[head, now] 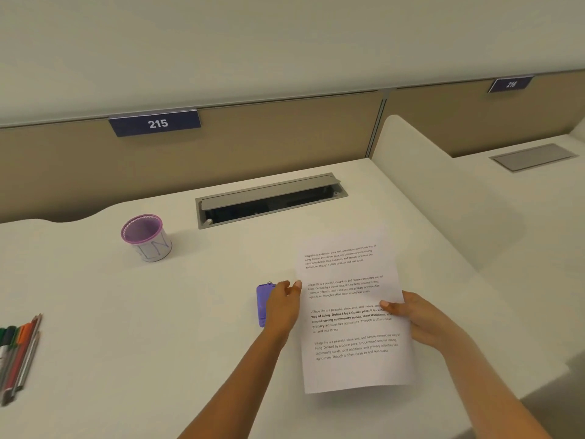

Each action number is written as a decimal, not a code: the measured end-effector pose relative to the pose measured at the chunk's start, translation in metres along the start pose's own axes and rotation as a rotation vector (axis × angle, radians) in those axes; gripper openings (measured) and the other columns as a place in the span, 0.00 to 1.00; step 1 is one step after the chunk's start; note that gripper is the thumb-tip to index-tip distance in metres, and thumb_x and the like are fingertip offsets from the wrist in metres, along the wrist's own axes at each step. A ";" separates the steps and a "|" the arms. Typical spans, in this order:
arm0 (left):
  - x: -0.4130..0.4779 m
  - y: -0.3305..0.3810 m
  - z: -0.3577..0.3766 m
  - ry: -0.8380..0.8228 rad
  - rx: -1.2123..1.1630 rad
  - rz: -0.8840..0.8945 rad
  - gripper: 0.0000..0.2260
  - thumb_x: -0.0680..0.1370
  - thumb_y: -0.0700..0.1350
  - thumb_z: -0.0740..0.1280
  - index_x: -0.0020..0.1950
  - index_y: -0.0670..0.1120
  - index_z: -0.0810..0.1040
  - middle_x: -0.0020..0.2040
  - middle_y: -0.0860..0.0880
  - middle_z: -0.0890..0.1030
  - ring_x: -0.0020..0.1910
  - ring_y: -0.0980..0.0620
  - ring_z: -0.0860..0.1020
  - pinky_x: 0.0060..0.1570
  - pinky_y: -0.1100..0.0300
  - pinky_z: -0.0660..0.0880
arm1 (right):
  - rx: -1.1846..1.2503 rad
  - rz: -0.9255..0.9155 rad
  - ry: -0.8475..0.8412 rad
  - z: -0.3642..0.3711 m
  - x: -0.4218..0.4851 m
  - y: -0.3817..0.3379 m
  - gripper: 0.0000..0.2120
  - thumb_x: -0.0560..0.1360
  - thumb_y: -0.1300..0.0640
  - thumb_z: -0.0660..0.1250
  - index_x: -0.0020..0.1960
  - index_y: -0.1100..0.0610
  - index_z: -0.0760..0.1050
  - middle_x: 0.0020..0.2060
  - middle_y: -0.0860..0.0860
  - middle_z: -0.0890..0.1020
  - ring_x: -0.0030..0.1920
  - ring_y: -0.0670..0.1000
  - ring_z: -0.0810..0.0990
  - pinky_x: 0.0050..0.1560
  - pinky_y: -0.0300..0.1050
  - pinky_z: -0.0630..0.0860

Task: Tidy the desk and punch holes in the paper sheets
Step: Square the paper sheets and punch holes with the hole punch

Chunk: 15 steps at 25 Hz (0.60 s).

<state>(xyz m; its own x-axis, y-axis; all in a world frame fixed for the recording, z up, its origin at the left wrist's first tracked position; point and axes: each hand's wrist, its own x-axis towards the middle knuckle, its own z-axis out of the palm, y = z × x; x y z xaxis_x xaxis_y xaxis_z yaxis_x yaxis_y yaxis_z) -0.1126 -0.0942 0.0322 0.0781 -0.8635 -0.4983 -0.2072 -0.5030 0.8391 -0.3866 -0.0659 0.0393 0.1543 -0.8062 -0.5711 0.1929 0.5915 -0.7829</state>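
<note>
A printed paper sheet is lifted a little above the white desk, casting a shadow under its near edge. My right hand grips its right edge, thumb on the text. My left hand touches the sheet's left edge with its fingertips. A purple hole punch lies on the desk just left of my left hand, partly hidden by it.
A purple-rimmed pen cup stands at the back left. Several pens and markers lie at the left edge. An open cable tray is set into the desk at the back. A white divider bounds the right side.
</note>
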 end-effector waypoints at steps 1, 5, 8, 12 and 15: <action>0.003 -0.004 0.005 -0.049 -0.062 -0.052 0.21 0.78 0.55 0.61 0.62 0.41 0.76 0.58 0.46 0.80 0.57 0.46 0.79 0.59 0.51 0.75 | 0.000 0.004 0.000 -0.002 -0.001 0.000 0.20 0.74 0.67 0.67 0.66 0.65 0.73 0.61 0.63 0.80 0.61 0.65 0.79 0.65 0.63 0.72; -0.001 -0.005 0.027 -0.055 -0.228 -0.142 0.08 0.79 0.46 0.64 0.46 0.43 0.79 0.46 0.45 0.84 0.43 0.47 0.81 0.45 0.53 0.77 | -0.017 0.027 -0.024 -0.013 0.003 -0.007 0.19 0.74 0.68 0.66 0.65 0.65 0.74 0.60 0.62 0.81 0.60 0.64 0.80 0.59 0.58 0.78; 0.007 0.002 0.046 0.043 -0.210 -0.131 0.08 0.78 0.44 0.65 0.42 0.44 0.79 0.43 0.45 0.83 0.41 0.46 0.80 0.42 0.53 0.76 | -0.031 0.038 -0.052 -0.027 0.014 -0.018 0.18 0.74 0.68 0.66 0.64 0.64 0.74 0.60 0.62 0.81 0.60 0.64 0.80 0.60 0.59 0.78; 0.030 0.019 0.087 0.152 -0.176 -0.134 0.08 0.77 0.45 0.66 0.40 0.43 0.78 0.41 0.42 0.82 0.39 0.44 0.79 0.41 0.49 0.77 | -0.085 0.040 0.007 -0.068 0.039 -0.041 0.15 0.76 0.66 0.66 0.62 0.64 0.75 0.57 0.61 0.83 0.57 0.63 0.82 0.62 0.63 0.75; 0.054 0.035 0.126 0.186 -0.176 -0.125 0.07 0.77 0.45 0.67 0.40 0.44 0.75 0.38 0.43 0.79 0.37 0.46 0.76 0.37 0.54 0.73 | -0.175 -0.012 0.184 -0.103 0.058 -0.064 0.11 0.76 0.66 0.66 0.58 0.67 0.77 0.50 0.60 0.86 0.48 0.60 0.85 0.52 0.55 0.81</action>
<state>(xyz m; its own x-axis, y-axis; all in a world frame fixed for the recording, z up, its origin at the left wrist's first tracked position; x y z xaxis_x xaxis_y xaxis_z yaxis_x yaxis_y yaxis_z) -0.2387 -0.1533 0.0069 0.2729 -0.7783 -0.5655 -0.0131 -0.5907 0.8067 -0.4897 -0.1518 0.0303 -0.0294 -0.8109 -0.5844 0.0207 0.5841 -0.8114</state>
